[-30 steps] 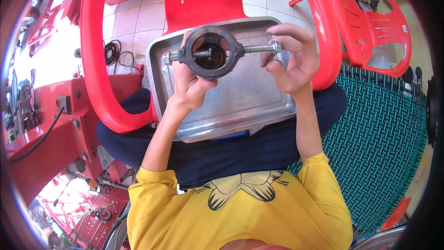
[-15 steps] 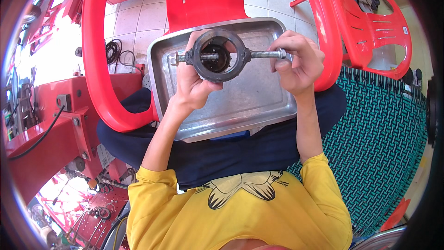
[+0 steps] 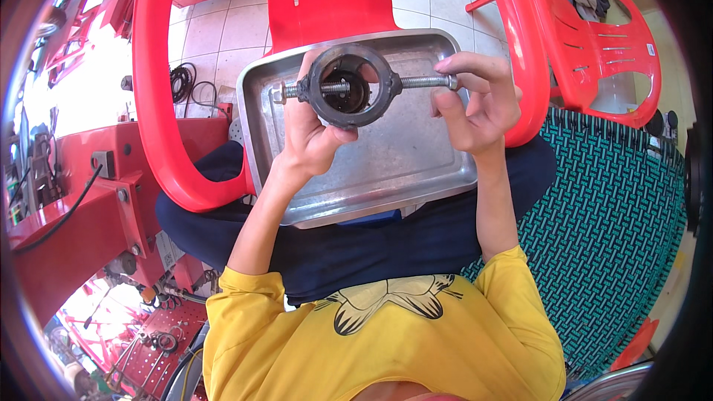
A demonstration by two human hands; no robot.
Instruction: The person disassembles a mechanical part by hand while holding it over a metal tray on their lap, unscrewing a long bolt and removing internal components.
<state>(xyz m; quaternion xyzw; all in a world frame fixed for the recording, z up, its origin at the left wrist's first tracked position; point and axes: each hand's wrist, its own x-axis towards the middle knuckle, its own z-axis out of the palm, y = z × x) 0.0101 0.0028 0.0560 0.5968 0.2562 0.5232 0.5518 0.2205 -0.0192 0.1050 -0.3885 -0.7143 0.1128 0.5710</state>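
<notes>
A dark, thick metal ring or collar, hollow through its middle, is held up over a steel tray by my left hand. That hand is closed round its underside, with the thumb at the lower rim and the other fingers partly hidden. One bolt sticks out of the collar's right side. A shorter bolt with a nut stands out on the left, and a threaded end shows inside the opening. My right hand is at the right bolt's head, index finger stretched over it and thumb apart below.
The shallow tray rests over my legs and a red plastic chair. Another red chair stands at the right, near a green woven surface. Red metal equipment and a black coiled cable lie to the left.
My right index finger has straightened over the bolt head, and the thumb has moved away from it slightly. The collar and right bolt have shifted a little; my left hand keeps its hold.
</notes>
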